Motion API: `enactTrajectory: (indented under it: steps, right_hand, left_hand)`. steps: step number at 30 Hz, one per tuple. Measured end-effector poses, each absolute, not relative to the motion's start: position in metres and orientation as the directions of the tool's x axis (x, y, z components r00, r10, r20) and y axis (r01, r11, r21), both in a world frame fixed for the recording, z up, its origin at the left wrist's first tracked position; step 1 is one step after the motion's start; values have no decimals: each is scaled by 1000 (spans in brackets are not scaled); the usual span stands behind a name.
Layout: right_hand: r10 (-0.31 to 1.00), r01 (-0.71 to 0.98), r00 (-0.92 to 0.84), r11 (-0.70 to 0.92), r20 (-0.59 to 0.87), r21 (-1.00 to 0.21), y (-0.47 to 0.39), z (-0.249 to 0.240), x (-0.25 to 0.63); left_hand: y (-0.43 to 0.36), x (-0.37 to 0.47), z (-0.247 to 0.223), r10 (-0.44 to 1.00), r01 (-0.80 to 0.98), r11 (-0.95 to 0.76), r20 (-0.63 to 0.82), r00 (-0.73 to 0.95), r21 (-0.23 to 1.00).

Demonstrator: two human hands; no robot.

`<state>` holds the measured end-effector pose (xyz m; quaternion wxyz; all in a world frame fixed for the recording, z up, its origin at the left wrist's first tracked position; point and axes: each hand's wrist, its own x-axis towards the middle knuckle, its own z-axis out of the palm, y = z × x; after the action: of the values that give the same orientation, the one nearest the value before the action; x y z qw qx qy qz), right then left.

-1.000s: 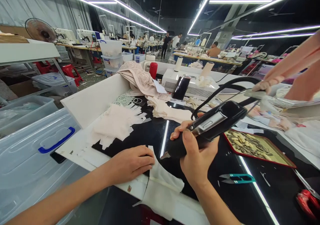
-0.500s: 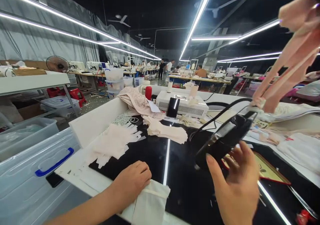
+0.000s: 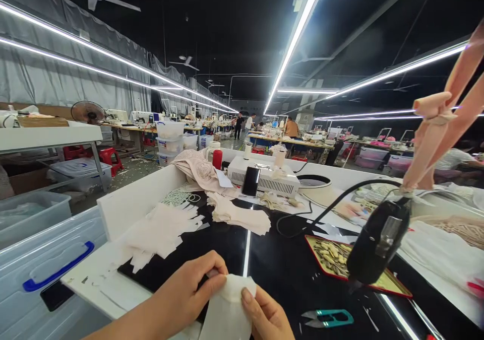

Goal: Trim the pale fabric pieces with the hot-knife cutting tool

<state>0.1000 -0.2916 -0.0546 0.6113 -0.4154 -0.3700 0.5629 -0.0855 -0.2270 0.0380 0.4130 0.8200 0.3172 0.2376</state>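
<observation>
A strip of white fabric (image 3: 227, 317) is held at its top edge, low in the middle of the view. My left hand (image 3: 200, 284) pinches its upper left corner between thumb and index finger. On the right corner, my right hand (image 3: 264, 312) presses its thumb against the cloth, with the fingers behind it. A black hand-held device (image 3: 381, 239) hangs from knotted pink fabric straps (image 3: 434, 118) at the right. Teal thread snips (image 3: 328, 318) lie on the black tabletop (image 3: 291, 269), right of my right hand.
Pale fabric pieces (image 3: 162, 231) are piled at the left, with folded cloth (image 3: 242, 214) beyond. A phone (image 3: 251, 181) leans on a white box (image 3: 272, 176). A red-rimmed tray (image 3: 393, 284) holds seeds. A blue-handled bin (image 3: 22, 279) stands left. People are far behind.
My right hand has left the black device and come to the white fabric. My left hand has lifted the fabric's edge. The device now hangs more upright, farther right, and the snips are visible.
</observation>
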Motion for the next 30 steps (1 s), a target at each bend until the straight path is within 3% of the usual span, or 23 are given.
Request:
enactTrajectory:
  steps: [5, 8, 12, 16, 24, 30]
  right_hand:
    - [992, -192, 106, 93, 73, -977, -277, -37, 102]
    - [985, -5, -16, 172, 172, -985, -269, -23, 102]
    - [950, 146, -192, 275, 245, -950, -264, -7, 97]
    - [942, 160, -230, 286, 246, -945, -263, 1, 93]
    - [956, 40, -292, 48, 34, -998, -251, -13, 96]
    - [944, 113, -329, 67, 26, -991, -251, -11, 103]
  left_hand:
    - [-224, -97, 29, 637, 247, -254, -31, 770, 935]
    - [-220, -100, 23, 542, 87, -77, -32, 840, 993]
    - [-214, -96, 18, 569, -13, 36, -10, 822, 999]
    - [-206, -94, 11, 673, 39, 95, -93, 734, 995]
    - [-189, -109, 7, 755, 181, 100, -193, 626, 978]
    - [-182, -127, 21, 797, 251, 90, -220, 563, 964]
